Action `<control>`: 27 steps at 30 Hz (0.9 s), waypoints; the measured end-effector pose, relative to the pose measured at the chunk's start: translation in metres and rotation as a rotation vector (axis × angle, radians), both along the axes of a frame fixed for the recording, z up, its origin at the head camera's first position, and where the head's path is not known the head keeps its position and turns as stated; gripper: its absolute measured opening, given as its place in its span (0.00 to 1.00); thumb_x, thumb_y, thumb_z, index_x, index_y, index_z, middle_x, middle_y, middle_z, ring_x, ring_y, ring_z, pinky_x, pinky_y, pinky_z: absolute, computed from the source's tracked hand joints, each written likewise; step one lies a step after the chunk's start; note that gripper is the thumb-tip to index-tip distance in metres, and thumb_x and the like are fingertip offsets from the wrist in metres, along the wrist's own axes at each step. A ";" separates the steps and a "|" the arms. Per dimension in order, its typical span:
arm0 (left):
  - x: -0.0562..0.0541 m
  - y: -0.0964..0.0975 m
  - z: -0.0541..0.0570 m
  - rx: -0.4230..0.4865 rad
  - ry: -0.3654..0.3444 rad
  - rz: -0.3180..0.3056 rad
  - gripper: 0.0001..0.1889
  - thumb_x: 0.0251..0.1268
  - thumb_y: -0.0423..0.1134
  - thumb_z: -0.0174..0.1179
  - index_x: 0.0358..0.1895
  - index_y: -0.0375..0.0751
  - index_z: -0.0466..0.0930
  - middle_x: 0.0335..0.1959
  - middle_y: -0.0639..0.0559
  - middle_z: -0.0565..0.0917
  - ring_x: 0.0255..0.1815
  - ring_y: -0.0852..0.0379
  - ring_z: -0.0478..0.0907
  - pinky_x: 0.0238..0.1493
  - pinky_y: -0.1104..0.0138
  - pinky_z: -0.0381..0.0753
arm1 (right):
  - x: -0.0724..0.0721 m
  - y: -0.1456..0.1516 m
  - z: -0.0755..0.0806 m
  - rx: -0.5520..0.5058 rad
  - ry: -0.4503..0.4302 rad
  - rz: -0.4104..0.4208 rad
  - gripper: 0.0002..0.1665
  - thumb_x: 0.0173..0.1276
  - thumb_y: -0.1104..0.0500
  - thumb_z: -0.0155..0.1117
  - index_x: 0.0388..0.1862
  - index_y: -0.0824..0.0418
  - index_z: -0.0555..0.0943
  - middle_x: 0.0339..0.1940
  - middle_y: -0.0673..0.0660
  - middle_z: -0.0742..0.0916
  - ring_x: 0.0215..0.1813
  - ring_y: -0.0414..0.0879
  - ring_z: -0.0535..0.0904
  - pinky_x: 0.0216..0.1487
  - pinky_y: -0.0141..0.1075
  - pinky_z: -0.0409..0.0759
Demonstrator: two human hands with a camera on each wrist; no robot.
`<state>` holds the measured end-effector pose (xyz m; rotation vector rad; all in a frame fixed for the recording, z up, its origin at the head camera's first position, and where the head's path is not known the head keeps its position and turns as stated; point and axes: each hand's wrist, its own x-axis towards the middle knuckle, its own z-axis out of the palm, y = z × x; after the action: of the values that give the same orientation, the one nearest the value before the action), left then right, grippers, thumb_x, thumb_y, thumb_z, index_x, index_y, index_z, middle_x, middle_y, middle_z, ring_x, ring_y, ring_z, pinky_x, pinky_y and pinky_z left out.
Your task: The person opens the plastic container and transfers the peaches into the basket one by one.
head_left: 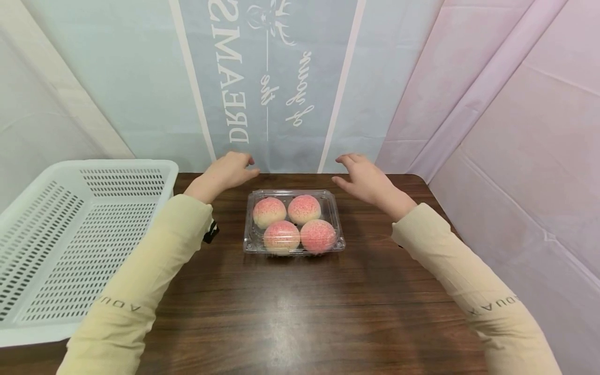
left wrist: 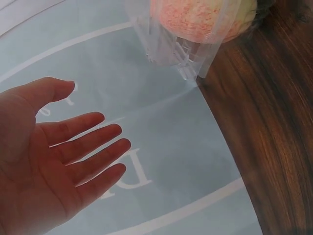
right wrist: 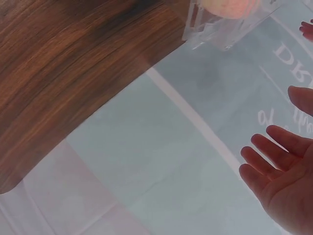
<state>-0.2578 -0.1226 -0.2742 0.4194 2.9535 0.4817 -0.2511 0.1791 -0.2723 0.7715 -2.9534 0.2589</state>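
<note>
A clear plastic box (head_left: pixel 254 245) lies on the dark wooden table, its see-through cover over several round, peach-like pieces (head_left: pixel 304 209), pink on top and cream below. My left hand (head_left: pixel 228 171) hovers beyond the box's far left corner, touching nothing. In the left wrist view its fingers (left wrist: pixel 90 144) are spread, thumb apart. Past the far right corner is my right hand (head_left: pixel 367 182), also apart from the box. The right wrist view has its fingers (right wrist: pixel 266 159) extended and loosely bent, with nothing held.
A white perforated plastic basket (head_left: pixel 169 179) stands left of the box, beside my left forearm. Behind the table edge hangs a printed blue-grey cloth (head_left: pixel 290 151). A pale pink cloth wall (head_left: pixel 529 172) borders the right side. The brown tabletop (head_left: pixel 281 312) extends toward me.
</note>
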 end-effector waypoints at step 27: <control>0.019 0.000 0.009 0.149 0.071 -0.017 0.22 0.63 0.45 0.49 0.53 0.31 0.72 0.50 0.37 0.77 0.53 0.42 0.73 0.53 0.53 0.70 | 0.027 -0.018 0.003 0.042 0.109 0.160 0.30 0.64 0.51 0.57 0.60 0.68 0.68 0.58 0.64 0.74 0.62 0.57 0.66 0.62 0.46 0.63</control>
<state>-0.2387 -0.1222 -0.2647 0.4870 2.9900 0.7027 -0.2237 0.1615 -0.2692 0.9951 -2.8077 0.1592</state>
